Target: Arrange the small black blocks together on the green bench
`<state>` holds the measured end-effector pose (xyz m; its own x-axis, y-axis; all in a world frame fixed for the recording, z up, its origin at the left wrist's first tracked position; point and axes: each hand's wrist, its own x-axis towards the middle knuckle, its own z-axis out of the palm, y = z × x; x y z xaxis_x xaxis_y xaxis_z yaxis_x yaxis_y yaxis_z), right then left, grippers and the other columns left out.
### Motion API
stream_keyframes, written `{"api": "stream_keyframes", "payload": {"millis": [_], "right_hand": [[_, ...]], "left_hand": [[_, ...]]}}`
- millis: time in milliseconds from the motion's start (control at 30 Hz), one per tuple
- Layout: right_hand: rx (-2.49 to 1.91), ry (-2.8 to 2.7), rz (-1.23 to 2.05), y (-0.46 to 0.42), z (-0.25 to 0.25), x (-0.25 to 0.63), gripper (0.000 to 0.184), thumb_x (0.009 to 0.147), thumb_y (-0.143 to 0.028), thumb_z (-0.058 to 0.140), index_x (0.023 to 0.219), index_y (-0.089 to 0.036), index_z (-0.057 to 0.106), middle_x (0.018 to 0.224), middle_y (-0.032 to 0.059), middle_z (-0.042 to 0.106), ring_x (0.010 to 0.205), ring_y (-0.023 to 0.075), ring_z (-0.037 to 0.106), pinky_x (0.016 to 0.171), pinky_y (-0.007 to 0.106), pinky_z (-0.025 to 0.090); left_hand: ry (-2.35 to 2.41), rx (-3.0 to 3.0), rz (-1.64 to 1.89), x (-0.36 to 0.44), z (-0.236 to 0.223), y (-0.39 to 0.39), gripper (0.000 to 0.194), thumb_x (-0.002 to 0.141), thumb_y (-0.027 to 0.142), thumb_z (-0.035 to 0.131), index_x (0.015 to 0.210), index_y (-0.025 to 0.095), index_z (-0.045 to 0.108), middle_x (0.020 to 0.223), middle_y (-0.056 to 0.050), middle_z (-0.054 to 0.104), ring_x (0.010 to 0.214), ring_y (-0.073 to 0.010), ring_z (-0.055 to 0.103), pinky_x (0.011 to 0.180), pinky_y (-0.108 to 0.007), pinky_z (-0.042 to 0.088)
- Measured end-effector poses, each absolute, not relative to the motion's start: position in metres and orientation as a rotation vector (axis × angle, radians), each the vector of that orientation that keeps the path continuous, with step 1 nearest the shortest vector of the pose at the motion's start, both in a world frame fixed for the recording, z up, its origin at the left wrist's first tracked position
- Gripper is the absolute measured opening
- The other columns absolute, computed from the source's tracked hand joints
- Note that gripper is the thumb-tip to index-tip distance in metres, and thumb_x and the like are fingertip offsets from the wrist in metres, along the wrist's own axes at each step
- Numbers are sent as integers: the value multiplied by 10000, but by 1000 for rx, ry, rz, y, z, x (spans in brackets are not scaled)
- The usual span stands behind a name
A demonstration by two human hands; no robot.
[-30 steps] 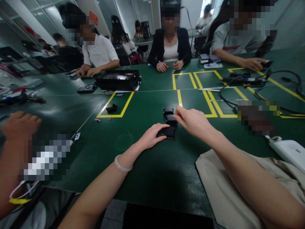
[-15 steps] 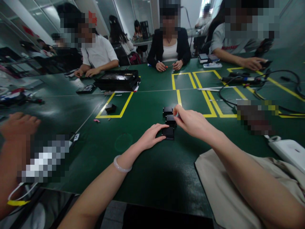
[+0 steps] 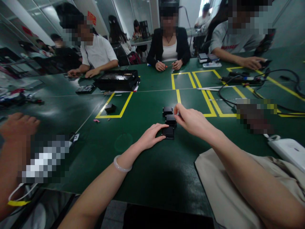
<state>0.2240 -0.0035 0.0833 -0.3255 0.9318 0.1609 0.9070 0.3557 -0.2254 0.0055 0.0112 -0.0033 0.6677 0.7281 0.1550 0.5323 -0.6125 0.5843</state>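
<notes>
Three small black boxes stand in a row on the green table in front of me. My left hand has its thumb and fingers on either side of the nearest black box, gripping it against the table. My right hand is closed in a pinch at the right edge of the middle black box. Whatever its fingertips hold, if anything, is too small to make out. Just beyond sits the far black box, touched by neither hand.
Yellow tape marks rectangles on the table. A small black part lies inside one at left, with a long black tray behind it. Cables and a white device lie right, beside beige cloth. Co-workers sit opposite; another person's arm is left.
My left hand keeps its place on the nearest box. My right fingertips have shifted very slightly. The co-worker at the far left has moved one hand outward to the left.
</notes>
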Motion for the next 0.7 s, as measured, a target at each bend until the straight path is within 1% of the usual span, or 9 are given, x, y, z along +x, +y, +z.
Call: {"api": "stream_keyframes", "payload": {"millis": [67, 133, 267, 300, 400, 467, 567, 633, 700], "right_hand": [[-1620, -2364, 166, -4, 84, 225, 218, 925, -320, 370, 1093, -223, 469, 820, 30, 665, 667, 184, 576, 527, 267, 246], [-1634, -2365, 163, -3, 84, 225, 203, 925, -339, 369, 1045, -223, 484, 808, 31, 659, 677, 186, 579, 523, 264, 241], [-1693, -2360, 84, -2, 83, 224, 250, 942, -404, 344, 952, -214, 505, 756, 41, 646, 647, 187, 576, 503, 262, 211], [-1681, -2363, 76, -2, 83, 224, 243, 943, -399, 345, 954, -215, 504, 751, 38, 644, 642, 185, 574, 502, 262, 210], [-1553, -2419, 166, -3, 82, 226, 191, 936, -336, 363, 1041, -222, 474, 783, 23, 647, 639, 171, 567, 519, 259, 239], [-1514, -2433, 200, -4, 82, 226, 192, 925, -315, 379, 1074, -223, 458, 803, 20, 651, 644, 170, 567, 527, 258, 250], [-1550, -2419, 160, -4, 82, 225, 196, 931, -350, 373, 1037, -223, 479, 799, 25, 655, 647, 175, 572, 519, 258, 237], [-1595, -2407, 100, -4, 81, 223, 240, 943, -400, 349, 991, -221, 501, 772, 32, 652, 638, 179, 572, 511, 260, 220], [-1604, -2415, 75, -4, 82, 223, 262, 950, -409, 334, 985, -217, 508, 752, 34, 648, 624, 177, 567, 510, 260, 215]], "left_hand": [[975, 2382, 525, 5, -3, 11, 450, 885, 255, 576, 1317, 269, 451, 1186, -57, 562, 1086, -228, 515, 924, -360, 420], [977, 2379, 526, 5, -3, 11, 449, 886, 255, 573, 1318, 271, 451, 1188, -57, 562, 1084, -228, 517, 925, -363, 420], [981, 2377, 527, 5, -3, 11, 447, 886, 260, 571, 1317, 275, 452, 1193, -56, 562, 1080, -232, 521, 923, -369, 423], [979, 2378, 527, 5, -3, 11, 447, 886, 259, 570, 1316, 275, 452, 1190, -56, 563, 1081, -232, 521, 921, -368, 424], [969, 2378, 531, 5, -3, 11, 443, 885, 255, 572, 1313, 269, 455, 1193, -59, 562, 1085, -230, 521, 921, -363, 424], [963, 2376, 533, 5, -2, 11, 444, 883, 253, 577, 1310, 263, 457, 1197, -62, 560, 1090, -228, 520, 927, -361, 423], [959, 2377, 542, 5, -3, 11, 444, 878, 252, 582, 1306, 261, 463, 1208, -62, 557, 1101, -229, 517, 941, -364, 419], [965, 2379, 546, 5, -3, 11, 444, 876, 255, 583, 1305, 262, 466, 1206, -62, 560, 1102, -231, 517, 941, -366, 420], [971, 2378, 538, 5, -3, 11, 446, 877, 261, 581, 1307, 265, 464, 1198, -61, 563, 1097, -233, 519, 933, -367, 425]]}}
